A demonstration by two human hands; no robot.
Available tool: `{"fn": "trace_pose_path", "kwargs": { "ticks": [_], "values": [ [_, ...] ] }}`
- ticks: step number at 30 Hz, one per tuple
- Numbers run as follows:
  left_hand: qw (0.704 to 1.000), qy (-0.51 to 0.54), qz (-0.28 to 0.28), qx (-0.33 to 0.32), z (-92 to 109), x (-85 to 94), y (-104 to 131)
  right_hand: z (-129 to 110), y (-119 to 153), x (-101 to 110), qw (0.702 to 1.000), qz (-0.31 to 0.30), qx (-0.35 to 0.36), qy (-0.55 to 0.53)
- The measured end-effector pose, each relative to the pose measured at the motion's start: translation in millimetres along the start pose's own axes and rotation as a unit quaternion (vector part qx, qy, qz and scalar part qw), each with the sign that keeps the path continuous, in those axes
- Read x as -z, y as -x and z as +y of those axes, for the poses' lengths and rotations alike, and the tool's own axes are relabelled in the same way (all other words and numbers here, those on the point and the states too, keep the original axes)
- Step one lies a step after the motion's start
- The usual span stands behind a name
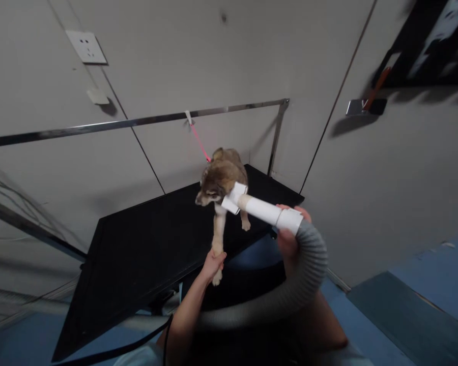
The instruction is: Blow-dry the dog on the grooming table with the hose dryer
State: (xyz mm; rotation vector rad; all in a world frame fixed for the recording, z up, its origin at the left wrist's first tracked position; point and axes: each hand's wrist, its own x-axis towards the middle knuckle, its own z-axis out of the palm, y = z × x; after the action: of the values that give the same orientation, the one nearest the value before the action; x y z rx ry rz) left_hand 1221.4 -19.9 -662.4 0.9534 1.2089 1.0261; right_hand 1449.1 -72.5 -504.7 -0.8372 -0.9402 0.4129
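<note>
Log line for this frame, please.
left hand: grips puppy's foreleg | right hand: holds white nozzle aimed at puppy | puppy: on black table, pink leash

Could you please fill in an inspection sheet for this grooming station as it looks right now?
Surface: black rectangular grooming table, bare part dark.
Things: small tan fluffy dog standing on it; white plastic dryer nozzle on grey ribbed hose aimed at its chest.
Clutter: nothing seen.
Hands: left hand grips the dog's front paw; right hand holds the nozzle.
Cables: pink leash tied to the metal rail.
Surroundings: grey wall, white socket, blue floor.
</note>
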Motion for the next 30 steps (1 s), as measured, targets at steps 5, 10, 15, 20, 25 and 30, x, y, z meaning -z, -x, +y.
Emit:
{"fn": "trace_pose_path", "kwargs": {
  "ticks": [5, 10, 15, 20, 25, 30],
  "values": [
    [1.000, -0.003, 0.010, -0.007, 11, 9.6, -8, -21, -58, -6, 0.996, -0.033, 0.049, -0.063],
    [1.000, -0.003, -0.005, 0.012, -25, -7.0, -5, -45, -72, 5, 0.993, -0.074, 0.041, -0.083],
    [0.998, 0.061, 0.006, 0.027, -40, -23.6, -4, -53, -64, 7, 0.991, -0.127, 0.042, -0.027],
    [0.986, 0.096, 0.128, -0.038, 50, 25.7, -39, -49, -44, -21, 0.984, -0.170, 0.007, -0.062],
    [0.993, 0.030, 0.111, -0.015, 21, 63.8, -26, -30, -15, -52, 0.979, -0.194, -0.061, -0.020],
    [0.986, -0.062, 0.143, 0.065, -43, 84.1, -5, 16, 6, -81, 0.965, -0.255, -0.054, -0.025]
  ]
}}
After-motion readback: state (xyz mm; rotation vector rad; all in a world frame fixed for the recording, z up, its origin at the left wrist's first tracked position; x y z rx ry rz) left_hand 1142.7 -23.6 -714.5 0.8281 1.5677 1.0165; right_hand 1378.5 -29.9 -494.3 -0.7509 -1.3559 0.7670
